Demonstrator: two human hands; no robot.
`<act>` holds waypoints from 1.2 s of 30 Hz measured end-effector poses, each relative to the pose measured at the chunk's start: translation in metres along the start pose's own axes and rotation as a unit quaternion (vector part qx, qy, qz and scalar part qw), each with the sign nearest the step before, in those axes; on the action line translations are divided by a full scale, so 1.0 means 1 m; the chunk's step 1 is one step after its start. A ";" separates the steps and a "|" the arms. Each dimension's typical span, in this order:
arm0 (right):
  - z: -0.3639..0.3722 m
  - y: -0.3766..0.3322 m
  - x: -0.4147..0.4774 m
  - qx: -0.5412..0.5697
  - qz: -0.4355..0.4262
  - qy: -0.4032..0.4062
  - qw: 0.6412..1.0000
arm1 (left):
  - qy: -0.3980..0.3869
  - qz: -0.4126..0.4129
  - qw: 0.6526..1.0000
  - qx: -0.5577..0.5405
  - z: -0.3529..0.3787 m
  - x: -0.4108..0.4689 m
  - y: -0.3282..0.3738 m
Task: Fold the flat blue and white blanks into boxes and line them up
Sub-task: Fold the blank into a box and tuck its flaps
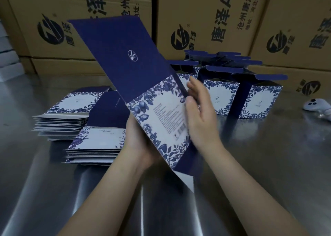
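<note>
Head view: left hand under tilted blank, supporting lower edge; fingers hidden, grip cannot tell. Right hand pinches blank's right edge, thumb on white floral panel. Blank held above steel table. Left: two flat stacks. Behind right hand: folded boxes touching in cluster. Far right: white controller. Behind: brown cartons.

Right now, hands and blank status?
Left hand holds flat blue and white cardboard blank from below; right hand pinches its edge. Not yet folded. Nothing obstructing.
</note>
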State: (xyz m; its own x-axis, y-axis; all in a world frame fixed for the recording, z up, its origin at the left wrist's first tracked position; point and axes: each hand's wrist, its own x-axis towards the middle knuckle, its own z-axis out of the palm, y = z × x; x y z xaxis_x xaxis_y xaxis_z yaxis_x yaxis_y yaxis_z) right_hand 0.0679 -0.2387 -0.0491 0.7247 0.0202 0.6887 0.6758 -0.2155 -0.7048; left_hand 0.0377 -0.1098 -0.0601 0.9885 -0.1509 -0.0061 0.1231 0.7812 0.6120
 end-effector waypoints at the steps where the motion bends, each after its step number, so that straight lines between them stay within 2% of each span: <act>1: -0.007 0.003 0.003 0.007 0.016 0.023 1.000 | -0.021 0.000 1.000 0.005 0.001 0.001 0.000; 3: -0.020 0.010 0.008 0.008 0.059 0.062 0.996 | -0.039 0.002 0.999 0.016 0.002 -0.002 0.002; 6: -0.033 0.022 0.018 0.049 0.138 0.075 0.986 | 0.026 0.006 0.999 0.045 -0.002 0.002 0.002; 9: -0.043 0.032 0.022 0.044 0.220 0.003 0.974 | 0.067 0.005 0.992 0.105 0.000 0.003 0.001; 13: -0.053 0.041 0.017 0.176 0.323 -0.052 0.928 | 0.091 -0.026 0.987 0.126 0.000 0.002 0.003; 17: -0.060 0.041 0.012 0.283 0.355 -0.092 0.886 | 0.119 -0.051 0.983 0.128 -0.002 0.002 0.005; 19: -0.061 0.042 0.010 0.331 0.361 -0.126 0.863 | 0.126 -0.059 0.983 0.118 -0.004 0.002 0.005; 22: -0.064 0.046 0.005 0.389 0.325 -0.201 0.838 | 0.116 -0.066 0.987 0.088 -0.005 0.003 0.006; 25: -0.070 0.042 0.005 0.407 0.291 -0.271 0.822 | 0.110 -0.061 0.990 0.064 -0.005 0.004 0.006; 27: -0.072 0.041 0.004 0.400 0.253 -0.320 0.820 | 0.118 -0.060 0.990 0.051 -0.004 0.004 0.007; 30: -0.073 0.040 0.006 0.307 0.255 -0.345 0.850 | 0.130 -0.061 0.988 0.048 -0.004 0.004 0.008; 36: -0.075 0.040 0.006 0.310 0.231 -0.387 0.837 | 0.137 -0.046 0.989 0.017 -0.006 0.008 0.007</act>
State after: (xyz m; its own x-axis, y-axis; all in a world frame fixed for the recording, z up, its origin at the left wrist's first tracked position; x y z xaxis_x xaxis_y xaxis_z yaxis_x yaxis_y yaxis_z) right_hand 0.0891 -0.3203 -0.0605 0.6362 0.7524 0.1708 0.0643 0.1689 -0.9835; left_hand 0.0465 -0.1023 -0.0604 0.9607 -0.0470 -0.2734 0.2145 0.7508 0.6247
